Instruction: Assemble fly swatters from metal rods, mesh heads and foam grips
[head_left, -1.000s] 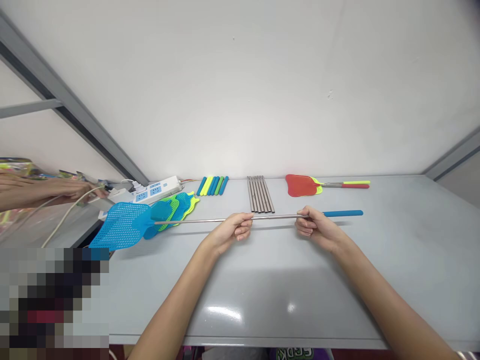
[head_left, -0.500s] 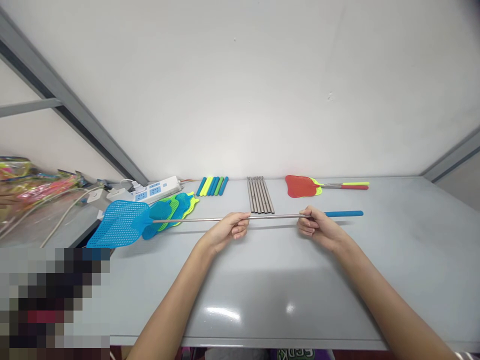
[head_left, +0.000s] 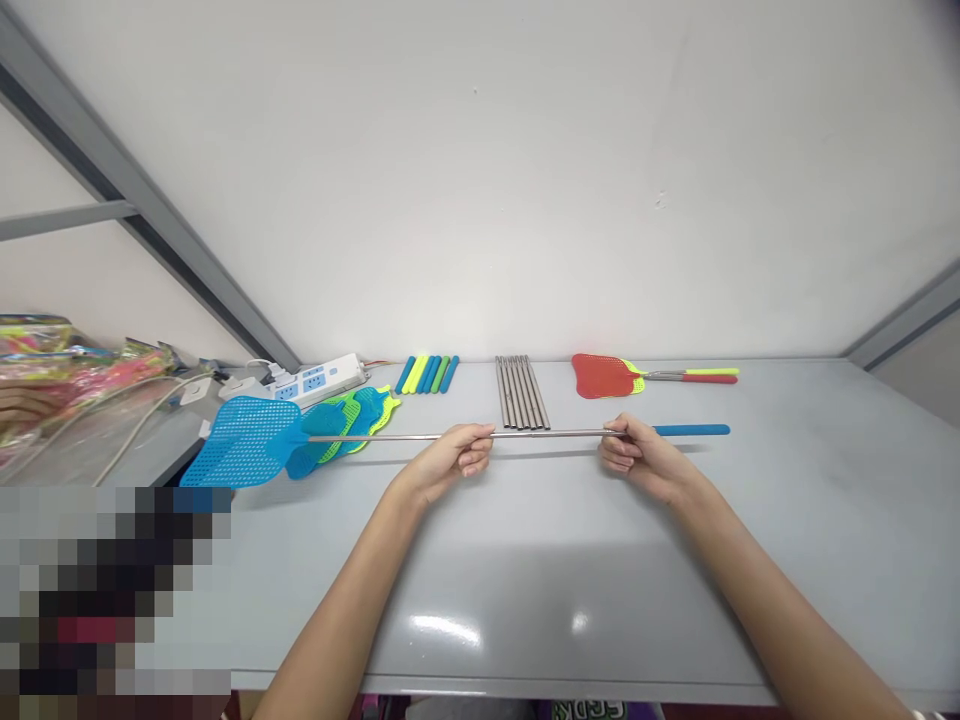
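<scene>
Both hands hold one extended fly swatter point(head_left: 551, 434) level above the grey table. Its blue mesh head point(head_left: 247, 440) points left and its blue grip point(head_left: 694, 430) points right. My left hand point(head_left: 459, 460) pinches the metal rod near its middle. Close to the blue grip, my right hand point(head_left: 634, 455) is closed around the rod. Behind the rod, several loose metal rods point(head_left: 521, 392) lie side by side. Under and beside the swatter's head is a pile of blue, green and yellow swatter heads point(head_left: 349, 425).
Several coloured grip sleeves point(head_left: 427, 374) lie in a row by the wall. A red swatter point(head_left: 604, 376) overlaps a yellow one at the back right. A white power strip point(head_left: 322, 378) with plugs sits at the back left, near plastic-wrapped goods point(head_left: 112, 375). The lower left is pixelated.
Both hands keep their hold on the fly swatter, which stays extended and level. The view has shifted very slightly; my left hand sits a touch further left along the rod.
</scene>
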